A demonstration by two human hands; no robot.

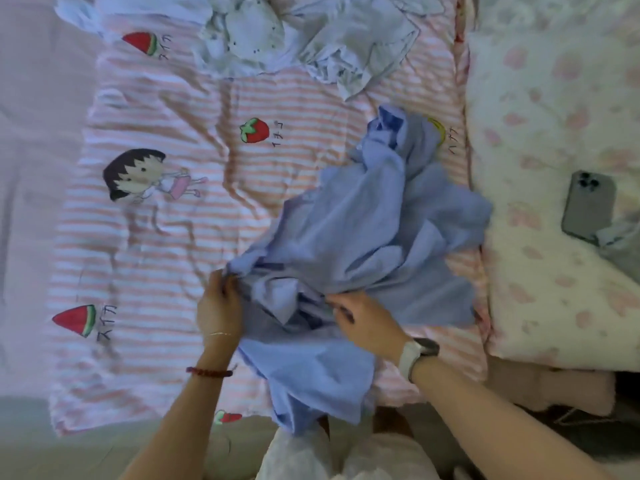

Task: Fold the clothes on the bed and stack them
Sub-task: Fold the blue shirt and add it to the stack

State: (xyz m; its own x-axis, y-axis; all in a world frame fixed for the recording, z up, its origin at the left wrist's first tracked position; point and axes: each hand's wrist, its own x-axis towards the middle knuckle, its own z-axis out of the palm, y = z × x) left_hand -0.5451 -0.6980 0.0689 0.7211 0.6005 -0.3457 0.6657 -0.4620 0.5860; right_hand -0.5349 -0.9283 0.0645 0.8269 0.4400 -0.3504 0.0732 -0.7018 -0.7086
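A crumpled light-blue shirt [374, 230] lies bunched on the pink-striped bed cover [166, 244], its lower part hanging over the near edge. My left hand [220, 306] grips a fold of the shirt at its left side. My right hand [363, 322] pinches the blue cloth near its middle. At the far edge of the bed lie a crumpled white garment [360, 46] and a pale spotted garment [246, 32], both unfolded.
A flowered pillow [554, 202] fills the right side, with a grey phone [588, 206] lying on it. The striped cover carries cartoon and fruit prints. Plain pink sheet [34, 168] lies at the left. White cloth on my lap shows at the bottom.
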